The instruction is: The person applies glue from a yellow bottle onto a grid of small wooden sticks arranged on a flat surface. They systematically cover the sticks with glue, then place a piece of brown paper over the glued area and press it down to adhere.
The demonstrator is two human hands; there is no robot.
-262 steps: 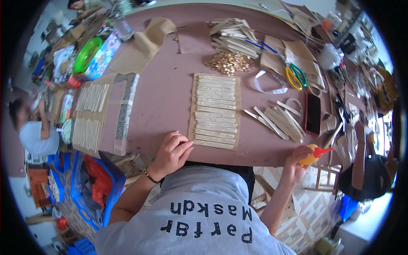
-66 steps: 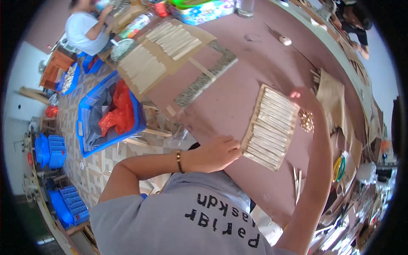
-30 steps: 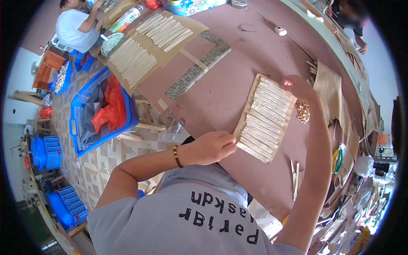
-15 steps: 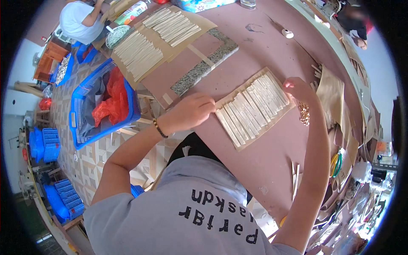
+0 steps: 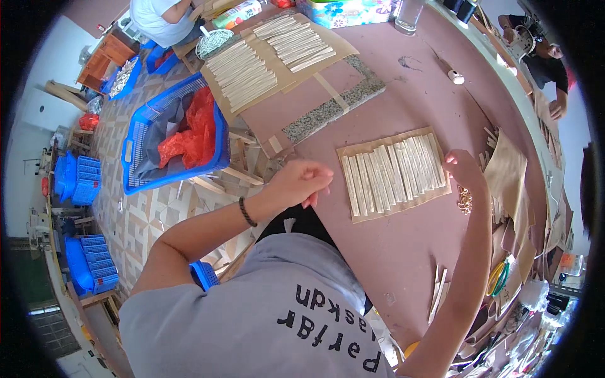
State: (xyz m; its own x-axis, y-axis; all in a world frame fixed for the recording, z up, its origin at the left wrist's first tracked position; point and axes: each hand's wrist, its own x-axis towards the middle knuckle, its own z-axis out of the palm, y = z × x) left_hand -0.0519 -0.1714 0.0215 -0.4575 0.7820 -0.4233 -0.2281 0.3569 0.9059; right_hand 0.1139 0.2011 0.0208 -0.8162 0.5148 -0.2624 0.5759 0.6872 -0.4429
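A brown paper sheet point(image 5: 354, 218) lies on the table in front of me, with a row of pale, flat strips point(image 5: 394, 173) side by side on it. My left hand point(image 5: 301, 183) hovers off the sheet's left edge, fingers half curled, thumb apart and nothing seen in it. At the opposite edge, the fingers of my right hand point(image 5: 463, 167) are closed on the sheet's margin; the fingertips are partly hidden. A gold-coloured chain point(image 5: 465, 200) rests beside my right wrist.
Beyond the sheet lies a speckled stone slab point(image 5: 315, 120). Farther off, more strips point(image 5: 242, 74) cover brown paper. A white-handled awl point(image 5: 455, 77) lies at the far right, near brown material point(image 5: 507, 167). Left of the table stands a blue basket point(image 5: 132, 154) with red plastic. Two people are farther away.
My left hand has let go of the sheet's left edge and drawn back. The sheet has turned clockwise, with my right hand staying at its right edge. The whole view has shifted.
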